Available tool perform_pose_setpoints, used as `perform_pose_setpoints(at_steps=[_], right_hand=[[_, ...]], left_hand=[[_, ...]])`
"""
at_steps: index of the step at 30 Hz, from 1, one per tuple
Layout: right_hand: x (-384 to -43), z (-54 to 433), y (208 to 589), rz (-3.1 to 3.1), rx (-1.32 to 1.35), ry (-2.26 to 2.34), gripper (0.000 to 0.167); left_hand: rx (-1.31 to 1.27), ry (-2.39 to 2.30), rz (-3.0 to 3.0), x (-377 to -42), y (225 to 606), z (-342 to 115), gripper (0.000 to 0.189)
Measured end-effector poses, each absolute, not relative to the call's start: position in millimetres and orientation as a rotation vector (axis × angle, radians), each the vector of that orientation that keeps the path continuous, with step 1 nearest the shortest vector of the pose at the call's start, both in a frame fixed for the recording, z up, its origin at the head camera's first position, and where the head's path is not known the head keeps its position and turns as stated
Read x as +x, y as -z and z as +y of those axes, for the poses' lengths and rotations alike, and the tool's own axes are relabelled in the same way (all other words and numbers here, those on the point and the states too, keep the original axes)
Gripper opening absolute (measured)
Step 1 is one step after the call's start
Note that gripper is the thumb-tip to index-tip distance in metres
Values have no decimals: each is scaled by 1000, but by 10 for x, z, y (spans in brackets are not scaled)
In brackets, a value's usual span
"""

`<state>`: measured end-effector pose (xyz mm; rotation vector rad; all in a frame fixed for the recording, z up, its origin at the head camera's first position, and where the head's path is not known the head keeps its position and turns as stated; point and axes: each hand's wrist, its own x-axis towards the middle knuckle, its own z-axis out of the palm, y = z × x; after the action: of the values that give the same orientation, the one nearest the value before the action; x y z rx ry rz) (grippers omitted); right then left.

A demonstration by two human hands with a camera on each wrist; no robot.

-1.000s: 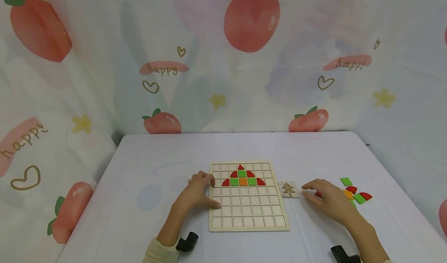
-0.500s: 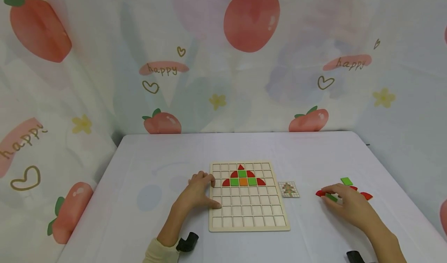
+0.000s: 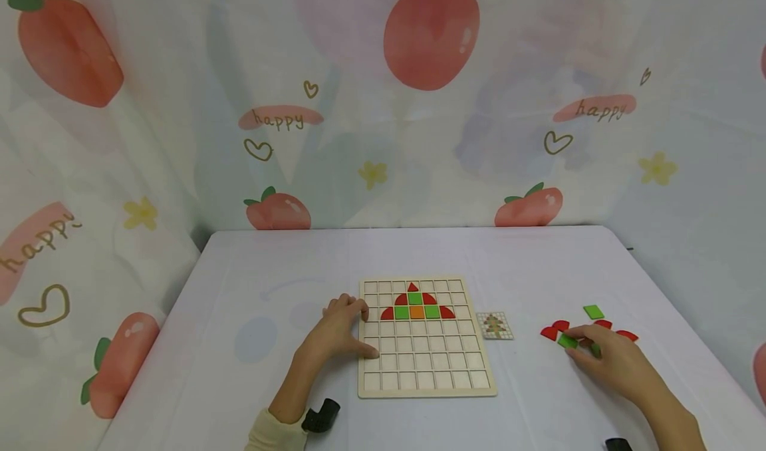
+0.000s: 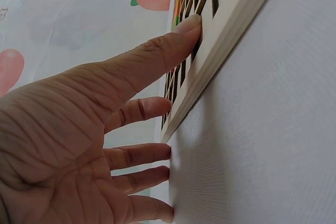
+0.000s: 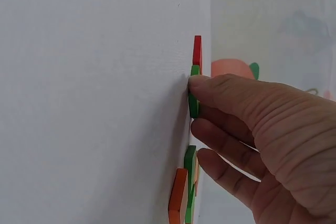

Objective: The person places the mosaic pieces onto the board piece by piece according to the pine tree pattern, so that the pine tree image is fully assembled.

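A wooden grid board [image 3: 426, 366] lies mid-table with a red, green and orange tile pattern [image 3: 416, 303] in its upper rows. My left hand [image 3: 353, 331] rests open on the board's left edge [image 4: 226, 30], thumb on the frame and fingers flat on the table. My right hand [image 3: 589, 344] lies over the loose tiles at the right. Its straight fingertips press on a green square tile [image 3: 567, 340] [image 5: 193, 103]. Two red curved tiles [image 3: 554, 330] lie just left of that tile.
A small pattern card [image 3: 495, 325] lies right of the board. Another green square [image 3: 594, 312] and red tiles [image 3: 627, 335] sit beyond my right hand, with an orange tile [image 5: 178, 198] partly under it. A strawberry-print cloth [image 3: 383, 105] hangs behind the white table [image 3: 251, 285].
My right hand has moved right from beside the pattern card to the loose tiles and now touches a green square. The red tiles have shifted left. The left hand stayed put.
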<state>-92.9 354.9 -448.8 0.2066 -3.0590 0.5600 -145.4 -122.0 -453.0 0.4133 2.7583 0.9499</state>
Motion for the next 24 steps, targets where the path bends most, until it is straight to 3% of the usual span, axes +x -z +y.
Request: perform_pose_setpoints(at_steps=[24], right_hand=[[-964, 3311, 4532, -2933, 315, -672, 30]], left_hand=[[424, -925, 2769, -1465, 4542, -1219, 56]])
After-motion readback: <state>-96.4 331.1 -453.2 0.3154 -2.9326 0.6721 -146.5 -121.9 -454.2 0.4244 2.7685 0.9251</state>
